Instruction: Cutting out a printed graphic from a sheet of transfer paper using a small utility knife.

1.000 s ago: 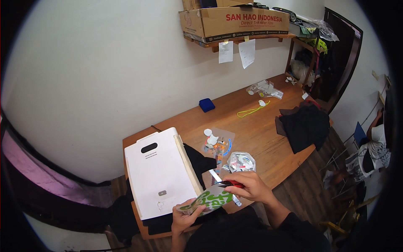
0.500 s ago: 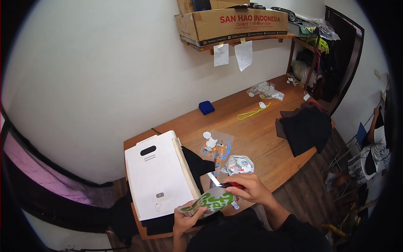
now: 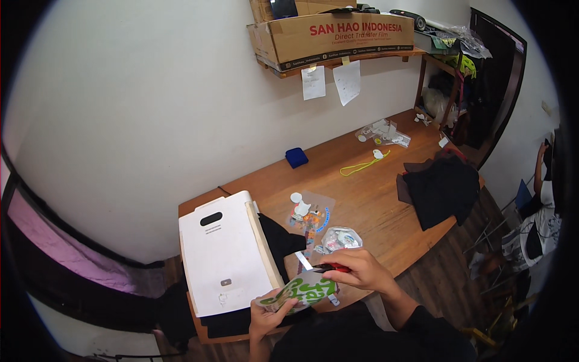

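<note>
My left hand [image 3: 269, 316] pinches the near left edge of a clear film sheet [image 3: 306, 291] with green printed lettering, held over the near edge of the table. Closed around red-handled scissors [image 3: 335, 267], my right hand [image 3: 366, 271] is at the film's far edge. The scissors' dark tip touches or overlaps that edge; the blades are mostly hidden by my fingers. A narrow white strip [image 3: 303, 260] sticks up beside the tip. Just beyond my right hand stands a clear tub [image 3: 357, 234] of small film cuttings. More printed film [image 3: 316, 214] with white round pieces lies behind it.
A white heat-press-like machine [image 3: 232, 259] stands at left, black cloth [image 3: 280, 238] beside it. Farther back lie a blue pad [image 3: 296, 158], a yellow cord [image 3: 362, 167] and folded dark garments [image 3: 443, 187]. A shelf holds a cardboard box [image 3: 338, 45]. A person [image 3: 546, 193] is at far right.
The view has shifted slightly. My right hand and the scissors stay at the film's far edge, with the white strip tilted a little more to the left.
</note>
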Demonstrator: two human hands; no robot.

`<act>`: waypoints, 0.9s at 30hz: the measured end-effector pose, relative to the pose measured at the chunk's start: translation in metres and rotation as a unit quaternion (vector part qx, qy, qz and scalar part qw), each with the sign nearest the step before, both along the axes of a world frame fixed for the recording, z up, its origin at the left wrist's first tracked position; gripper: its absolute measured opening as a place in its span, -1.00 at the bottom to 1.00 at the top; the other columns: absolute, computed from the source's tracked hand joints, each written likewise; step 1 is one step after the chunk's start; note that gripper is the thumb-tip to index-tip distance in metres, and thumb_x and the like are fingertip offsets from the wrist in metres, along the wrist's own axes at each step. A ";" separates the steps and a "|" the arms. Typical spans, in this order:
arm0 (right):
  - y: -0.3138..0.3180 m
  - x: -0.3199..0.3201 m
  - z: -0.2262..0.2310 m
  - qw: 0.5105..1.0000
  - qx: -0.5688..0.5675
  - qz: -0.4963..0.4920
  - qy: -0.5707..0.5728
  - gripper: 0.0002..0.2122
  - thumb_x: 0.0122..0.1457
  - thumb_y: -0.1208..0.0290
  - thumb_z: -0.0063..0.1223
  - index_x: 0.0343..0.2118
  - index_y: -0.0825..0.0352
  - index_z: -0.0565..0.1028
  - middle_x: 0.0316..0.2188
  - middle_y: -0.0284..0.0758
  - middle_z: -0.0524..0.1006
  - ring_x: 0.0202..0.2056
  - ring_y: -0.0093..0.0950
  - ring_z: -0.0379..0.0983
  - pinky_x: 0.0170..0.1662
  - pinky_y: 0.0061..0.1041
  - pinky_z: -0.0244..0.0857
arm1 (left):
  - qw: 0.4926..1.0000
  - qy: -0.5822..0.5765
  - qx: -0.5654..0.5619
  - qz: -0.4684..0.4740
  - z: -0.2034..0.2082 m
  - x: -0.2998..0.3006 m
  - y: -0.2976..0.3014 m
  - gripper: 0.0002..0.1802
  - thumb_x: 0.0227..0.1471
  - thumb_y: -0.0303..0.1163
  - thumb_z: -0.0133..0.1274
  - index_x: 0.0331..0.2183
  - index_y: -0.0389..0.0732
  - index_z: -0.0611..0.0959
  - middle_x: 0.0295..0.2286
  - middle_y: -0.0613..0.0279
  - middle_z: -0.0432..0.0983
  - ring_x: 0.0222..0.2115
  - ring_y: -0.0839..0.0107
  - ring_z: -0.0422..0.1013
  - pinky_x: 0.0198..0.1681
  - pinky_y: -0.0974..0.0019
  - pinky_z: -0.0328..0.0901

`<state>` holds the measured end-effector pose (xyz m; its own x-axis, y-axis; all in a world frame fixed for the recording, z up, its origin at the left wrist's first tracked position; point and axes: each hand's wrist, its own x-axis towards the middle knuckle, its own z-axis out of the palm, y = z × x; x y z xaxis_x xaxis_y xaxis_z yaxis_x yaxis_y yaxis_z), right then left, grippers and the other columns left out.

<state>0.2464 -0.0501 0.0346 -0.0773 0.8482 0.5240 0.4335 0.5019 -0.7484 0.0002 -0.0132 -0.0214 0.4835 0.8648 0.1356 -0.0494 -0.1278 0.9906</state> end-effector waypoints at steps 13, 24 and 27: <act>0.005 0.003 -0.009 0.999 0.025 -0.011 0.031 -0.78 0.01 0.42 0.16 -0.31 0.41 0.49 -0.48 -0.18 0.53 -0.54 -0.37 0.49 -0.46 -0.54 0.31 | 1.000 0.008 -0.005 0.011 0.005 0.003 -0.002 -0.77 -0.11 -0.58 0.17 -0.31 -0.44 0.59 -0.45 0.19 0.57 -0.45 0.59 0.45 -0.36 0.56 0.33; 0.005 -0.003 -0.004 0.988 -0.022 0.004 0.150 -0.69 -0.02 0.39 0.20 -0.22 0.38 0.43 -0.41 -0.25 0.49 -0.41 -0.48 0.44 -0.34 -0.59 0.27 | 0.999 0.006 -0.033 -0.008 0.003 -0.002 0.008 -0.75 -0.11 -0.58 0.17 -0.29 -0.43 0.58 -0.46 0.18 0.57 -0.45 0.57 0.46 -0.36 0.54 0.34; 0.009 -0.008 -0.003 0.995 -0.025 0.006 0.100 -0.69 -0.04 0.40 0.23 -0.24 0.38 0.43 -0.39 -0.24 0.49 -0.40 -0.51 0.43 -0.33 -0.60 0.27 | 1.000 0.000 -0.017 -0.010 -0.003 -0.003 0.009 -0.74 -0.12 -0.57 0.18 -0.30 -0.44 0.57 -0.45 0.19 0.57 -0.45 0.56 0.46 -0.36 0.53 0.34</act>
<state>0.2382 -0.0412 0.0311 0.0137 0.8732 0.4871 0.2675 0.4662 -0.8433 -0.0033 -0.0044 -0.0249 0.5016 0.8586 0.1058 -0.0510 -0.0928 0.9944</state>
